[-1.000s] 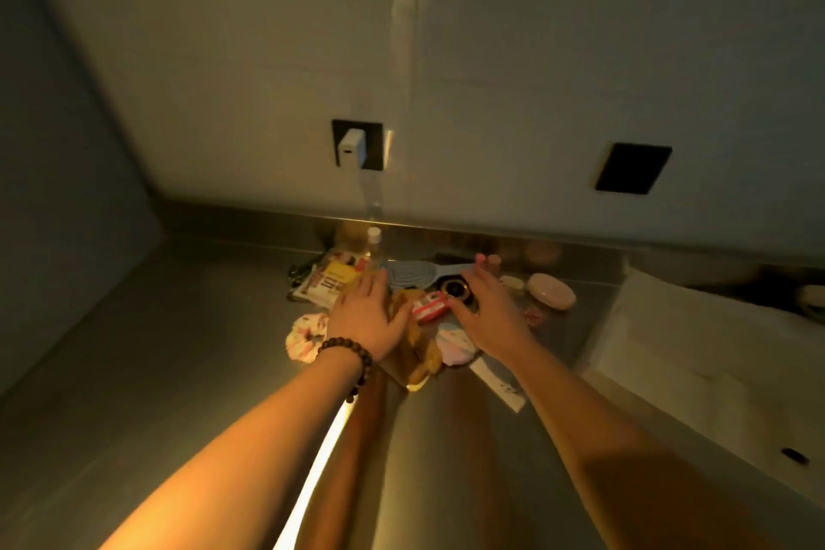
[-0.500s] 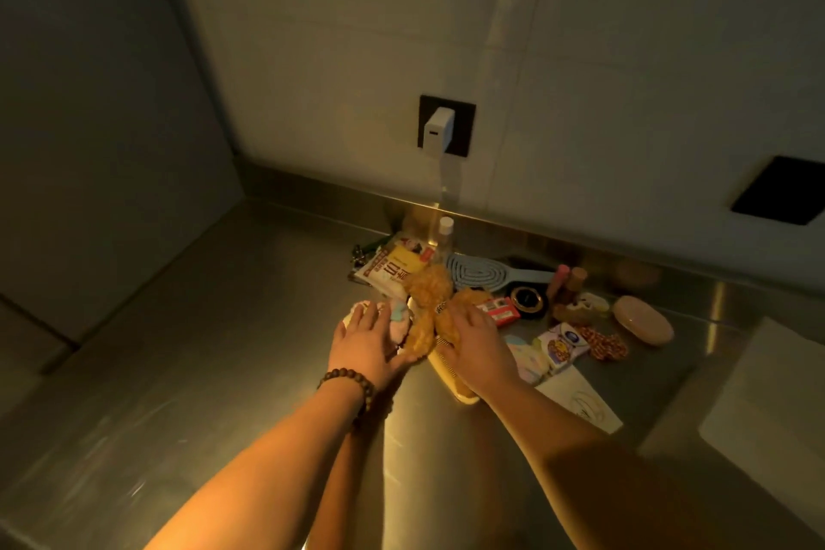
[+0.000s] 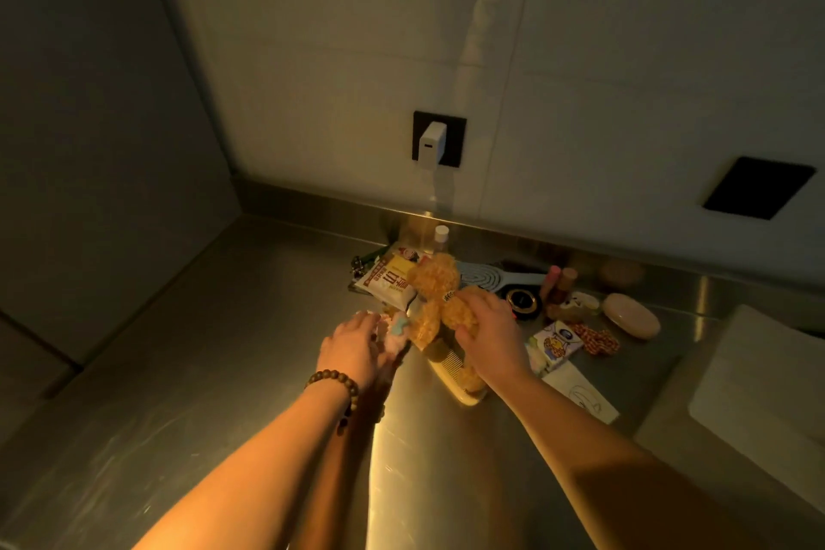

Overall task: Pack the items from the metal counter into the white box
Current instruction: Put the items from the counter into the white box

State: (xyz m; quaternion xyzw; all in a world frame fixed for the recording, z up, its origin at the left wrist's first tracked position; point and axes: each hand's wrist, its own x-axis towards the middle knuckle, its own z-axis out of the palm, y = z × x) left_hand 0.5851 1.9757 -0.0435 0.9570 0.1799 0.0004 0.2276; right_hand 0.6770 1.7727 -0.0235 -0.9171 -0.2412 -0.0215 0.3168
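I am looking down at a metal counter (image 3: 178, 371) that fills the lower view, with a pale wall behind it. At the right edge sits the white box (image 3: 759, 393), only partly in frame, well apart from the items. A cluster of small items lies near the back wall: a snack packet (image 3: 387, 281), a blue hairbrush (image 3: 480, 279), a round black compact (image 3: 523, 302), a pink oval case (image 3: 631, 315) and a printed tissue pack (image 3: 556, 344).

My right hand (image 3: 489, 333) grips a tan teddy bear (image 3: 435, 295) around its body, fingers curled, the bear over a cream comb (image 3: 451, 366). My left hand (image 3: 352, 346), with a bead bracelet (image 3: 332, 380) at the wrist, rests on a pink scrunchie (image 3: 393, 330) just left of the bear; its fingers look curled onto it, though I cannot tell how firm the hold is.

I judge packing is at an early stage, with the pick-up in hand. Next, I would lift both pieces clear of the pile and carry them right to the box.
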